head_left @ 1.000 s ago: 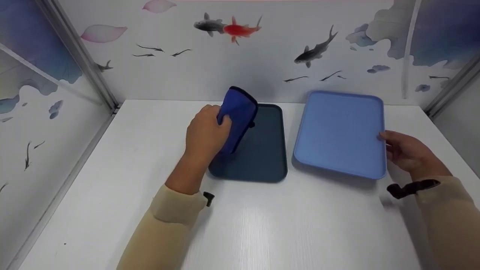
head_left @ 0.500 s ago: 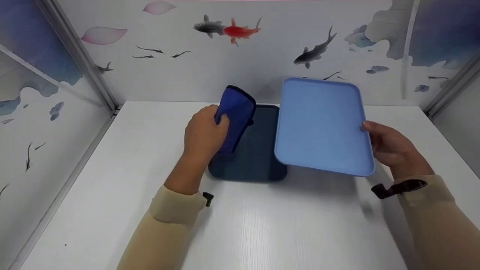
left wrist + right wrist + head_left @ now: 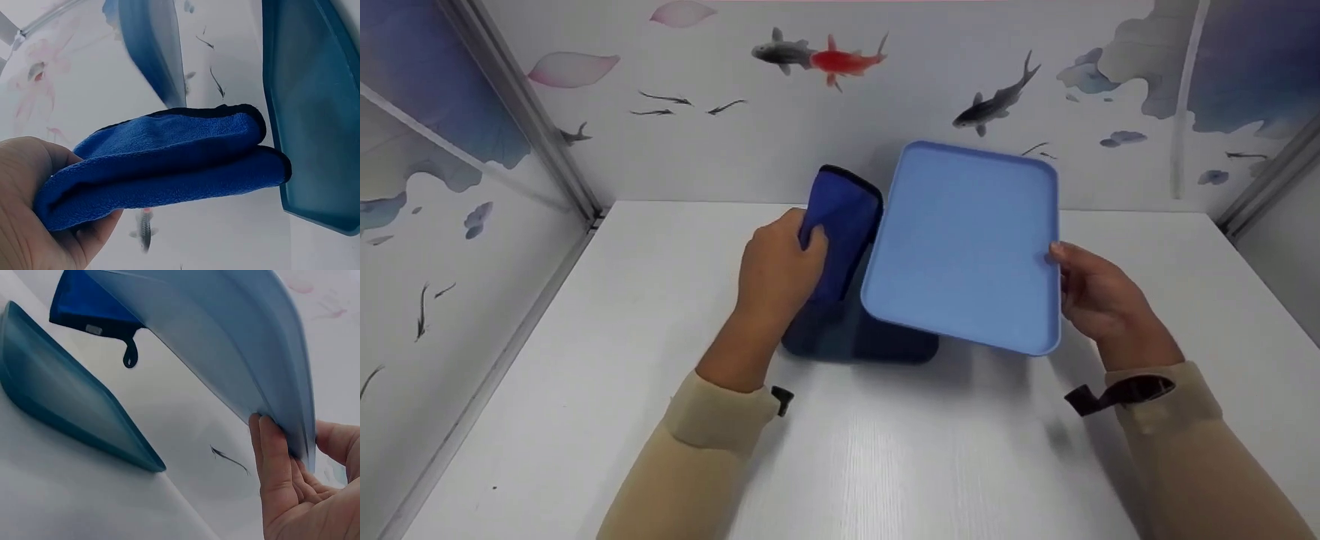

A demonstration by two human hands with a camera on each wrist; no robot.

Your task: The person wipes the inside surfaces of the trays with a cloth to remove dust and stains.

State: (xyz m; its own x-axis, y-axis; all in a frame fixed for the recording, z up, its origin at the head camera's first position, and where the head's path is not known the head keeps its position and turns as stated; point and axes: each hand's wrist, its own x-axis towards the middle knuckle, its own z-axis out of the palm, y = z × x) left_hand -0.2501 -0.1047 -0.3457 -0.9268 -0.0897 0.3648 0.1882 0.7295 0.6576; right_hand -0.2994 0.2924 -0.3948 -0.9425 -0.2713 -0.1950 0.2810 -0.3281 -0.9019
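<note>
My left hand [image 3: 782, 262] pinches a folded blue cloth [image 3: 844, 232] with black edging, held up over the dark teal tray [image 3: 859, 341]. In the left wrist view the cloth [image 3: 163, 163] shows its fold, with thumb and fingers around the folded end. A light blue tray [image 3: 967, 247] is tilted in the air, its right edge gripped by my right hand [image 3: 1102, 292], thumb on the inner face and fingers underneath. This tray covers much of the dark one in the head view. A small black loop [image 3: 130, 354] hangs from the cloth in the right wrist view.
Everything is over a white table [image 3: 885, 450]. Behind it stands a white wall panel [image 3: 697, 150] printed with fish and petals, and metal corner posts [image 3: 540, 127] rise at the sides.
My right hand has carried the light blue tray leftward and up, from the dark tray's right side to over it, beside the cloth. The left hand keeps its hold, nearly still.
</note>
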